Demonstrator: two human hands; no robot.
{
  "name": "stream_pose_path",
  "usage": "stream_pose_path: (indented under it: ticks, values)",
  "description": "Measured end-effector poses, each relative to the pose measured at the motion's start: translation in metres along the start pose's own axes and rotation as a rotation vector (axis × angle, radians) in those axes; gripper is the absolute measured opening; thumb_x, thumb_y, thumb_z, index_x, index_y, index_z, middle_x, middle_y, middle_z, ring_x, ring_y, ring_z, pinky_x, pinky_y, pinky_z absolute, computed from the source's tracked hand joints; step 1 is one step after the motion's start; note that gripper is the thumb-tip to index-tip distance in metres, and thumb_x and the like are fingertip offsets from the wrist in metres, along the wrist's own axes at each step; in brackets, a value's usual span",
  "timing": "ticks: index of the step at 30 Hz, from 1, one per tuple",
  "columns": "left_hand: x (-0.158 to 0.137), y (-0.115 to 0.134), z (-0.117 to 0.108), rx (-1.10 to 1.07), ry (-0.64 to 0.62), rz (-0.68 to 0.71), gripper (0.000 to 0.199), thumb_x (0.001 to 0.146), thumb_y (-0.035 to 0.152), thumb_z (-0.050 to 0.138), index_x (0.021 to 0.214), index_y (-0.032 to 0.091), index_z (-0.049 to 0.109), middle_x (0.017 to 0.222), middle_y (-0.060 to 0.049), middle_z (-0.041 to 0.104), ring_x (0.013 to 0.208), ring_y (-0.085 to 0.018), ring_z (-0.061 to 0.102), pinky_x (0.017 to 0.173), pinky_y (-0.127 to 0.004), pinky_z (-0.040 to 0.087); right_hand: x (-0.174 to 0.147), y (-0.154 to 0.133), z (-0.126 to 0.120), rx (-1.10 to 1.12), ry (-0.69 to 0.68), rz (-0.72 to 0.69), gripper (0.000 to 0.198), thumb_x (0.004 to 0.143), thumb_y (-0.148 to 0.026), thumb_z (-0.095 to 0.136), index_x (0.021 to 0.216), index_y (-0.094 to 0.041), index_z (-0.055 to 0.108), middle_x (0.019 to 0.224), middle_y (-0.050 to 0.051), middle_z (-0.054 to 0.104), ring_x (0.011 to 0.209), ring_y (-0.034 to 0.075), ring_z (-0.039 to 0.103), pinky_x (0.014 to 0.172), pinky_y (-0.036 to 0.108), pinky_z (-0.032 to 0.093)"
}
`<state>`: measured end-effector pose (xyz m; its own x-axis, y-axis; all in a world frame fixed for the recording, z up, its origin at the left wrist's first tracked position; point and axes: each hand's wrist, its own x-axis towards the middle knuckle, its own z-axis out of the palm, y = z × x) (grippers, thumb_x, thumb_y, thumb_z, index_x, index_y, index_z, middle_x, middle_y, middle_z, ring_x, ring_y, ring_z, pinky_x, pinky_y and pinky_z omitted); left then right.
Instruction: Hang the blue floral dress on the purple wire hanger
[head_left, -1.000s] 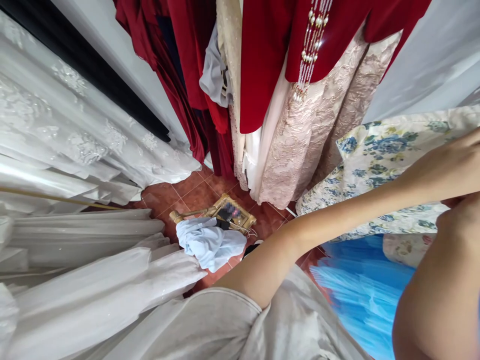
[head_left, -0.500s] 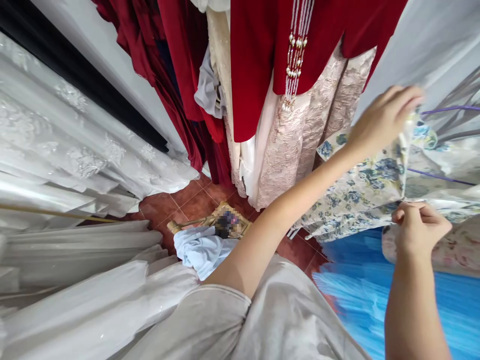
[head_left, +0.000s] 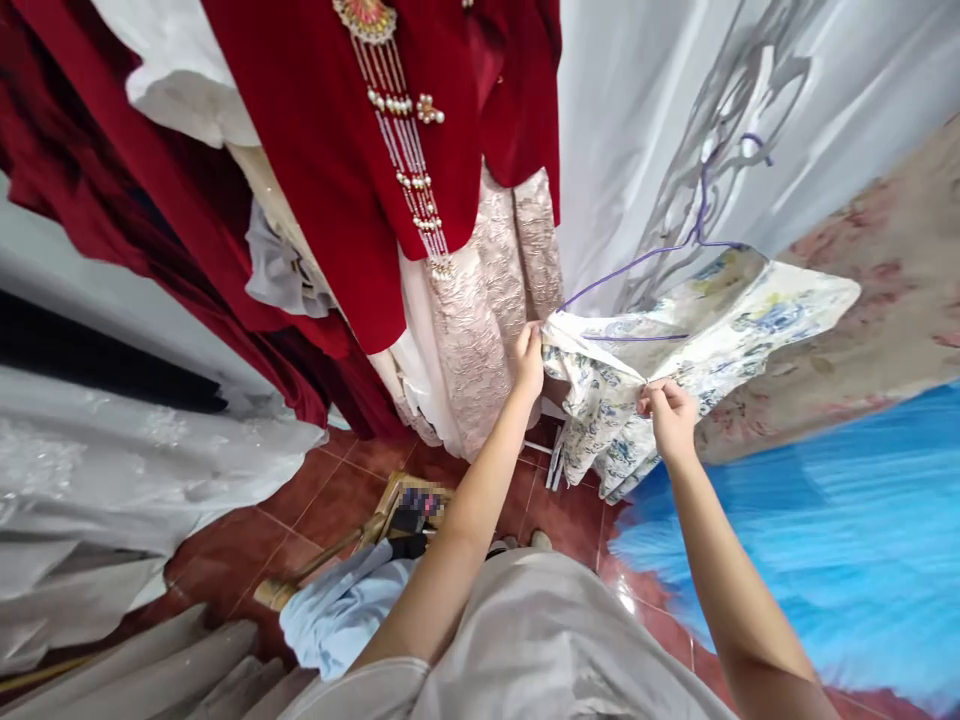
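A white dress with blue flowers hangs on a purple hanger that is hooked on a white metal scroll frame. My left hand is closed on the dress's shoulder edge, by the left end of the hanger. Lower and to the right, my right hand pinches the dress at the middle of its front opening. Between the two hands the white edge of the fabric is drawn in a fairly straight line. The fingertips of my left hand are partly hidden.
Left of the dress hang a red jacket with bead strings and a pale pink brocade skirt. Bright blue tulle spreads at the right. A light blue cloth lies over a wooden chair on the red tiled floor.
The view has swung right, bringing the hanger and the dress nearer the middle. My left hand has come down to the dress's shoulder edge. My right hand still pinches the front.
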<state>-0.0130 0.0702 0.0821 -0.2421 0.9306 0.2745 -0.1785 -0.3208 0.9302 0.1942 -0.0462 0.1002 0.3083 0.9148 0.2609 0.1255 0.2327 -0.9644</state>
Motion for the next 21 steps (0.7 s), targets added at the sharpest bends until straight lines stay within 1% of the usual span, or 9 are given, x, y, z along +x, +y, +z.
stream_pose_path:
  ticks: [2, 4, 6, 9, 12, 15, 18, 19, 21]
  values:
    - [-0.017, -0.008, 0.005, -0.056, -0.022, 0.009, 0.038, 0.101, 0.052, 0.047, 0.102, 0.019, 0.063, 0.099, -0.005, 0.068, 0.093, -0.015, 0.064, 0.086, -0.024, 0.051, 0.0, 0.002, -0.007, 0.004, 0.028, 0.013, 0.02, 0.08, -0.033, 0.059, 0.065, -0.022, 0.054, 0.053, -0.005, 0.052, 0.05, 0.012, 0.045, 0.05, 0.025, 0.035]
    - [-0.03, -0.013, 0.009, -0.043, -0.047, 0.009, 0.039, 0.1, 0.054, 0.047, 0.1, 0.018, 0.063, 0.097, -0.005, 0.067, 0.093, -0.016, 0.063, 0.086, -0.026, 0.051, 0.001, 0.004, -0.014, 0.01, 0.043, 0.013, 0.02, 0.08, -0.034, 0.058, 0.065, -0.022, 0.054, 0.054, -0.004, 0.052, 0.052, 0.012, 0.046, 0.051, 0.026, 0.036]
    - [-0.042, -0.014, 0.012, 0.008, -0.075, 0.015, 0.038, 0.1, 0.052, 0.046, 0.099, 0.018, 0.062, 0.097, -0.006, 0.067, 0.093, -0.017, 0.063, 0.087, -0.027, 0.05, 0.0, 0.007, -0.02, 0.022, 0.049, -0.014, 0.019, 0.08, -0.032, 0.058, 0.064, -0.022, 0.054, 0.055, -0.004, 0.053, 0.054, 0.013, 0.046, 0.053, 0.026, 0.037]
    - [-0.063, -0.013, 0.017, 0.14, -0.175, 0.059, 0.031, 0.1, 0.047, 0.047, 0.097, 0.019, 0.06, 0.095, -0.005, 0.066, 0.094, -0.018, 0.062, 0.088, -0.029, 0.048, -0.005, 0.013, -0.021, 0.032, 0.03, -0.048, 0.019, 0.08, -0.028, 0.058, 0.063, -0.021, 0.056, 0.059, -0.003, 0.055, 0.058, 0.014, 0.048, 0.058, 0.027, 0.04]
    - [-0.088, -0.008, 0.028, 0.225, -0.308, 0.07, 0.032, 0.101, 0.046, 0.044, 0.091, 0.018, 0.059, 0.088, -0.004, 0.062, 0.088, -0.017, 0.059, 0.085, -0.028, 0.047, -0.014, 0.024, -0.017, 0.017, -0.039, 0.018, 0.021, 0.083, -0.031, 0.059, 0.066, -0.02, 0.058, 0.061, -0.002, 0.056, 0.06, 0.014, 0.05, 0.061, 0.027, 0.041]
    - [-0.109, 0.004, 0.042, 0.18, -0.415, 0.049, 0.038, 0.101, 0.049, 0.041, 0.087, 0.018, 0.057, 0.083, -0.003, 0.059, 0.081, -0.016, 0.056, 0.08, -0.027, 0.047, -0.026, 0.037, -0.014, 0.018, -0.106, 0.102, 0.021, 0.084, -0.038, 0.062, 0.074, -0.02, 0.061, 0.065, -0.002, 0.058, 0.064, 0.016, 0.053, 0.064, 0.028, 0.044]
    - [-0.123, 0.023, 0.052, 0.111, -0.531, -0.012, 0.041, 0.1, 0.053, 0.043, 0.088, 0.018, 0.059, 0.079, -0.002, 0.057, 0.073, -0.014, 0.053, 0.073, -0.025, 0.046, -0.042, 0.044, -0.022, 0.02, -0.143, 0.096, 0.025, 0.088, -0.045, 0.061, 0.091, -0.02, 0.066, 0.083, 0.002, 0.066, 0.081, 0.021, 0.06, 0.078, 0.032, 0.049]
    - [-0.126, 0.03, 0.055, 0.096, -0.56, -0.033, 0.041, 0.099, 0.054, 0.044, 0.088, 0.017, 0.06, 0.078, -0.001, 0.057, 0.071, -0.014, 0.053, 0.071, -0.025, 0.046, -0.049, 0.044, -0.026, 0.016, -0.142, 0.076, 0.029, 0.09, -0.047, 0.059, 0.099, -0.021, 0.067, 0.093, 0.004, 0.068, 0.09, 0.023, 0.062, 0.084, 0.034, 0.05]
    - [-0.131, 0.043, 0.058, 0.069, -0.569, -0.05, 0.04, 0.099, 0.053, 0.046, 0.087, 0.017, 0.06, 0.078, -0.002, 0.058, 0.072, -0.014, 0.053, 0.071, -0.025, 0.046, -0.061, 0.039, -0.034, -0.013, -0.125, 0.017, 0.038, 0.089, -0.05, 0.061, 0.115, -0.022, 0.065, 0.115, 0.008, 0.067, 0.106, 0.027, 0.061, 0.096, 0.039, 0.047]
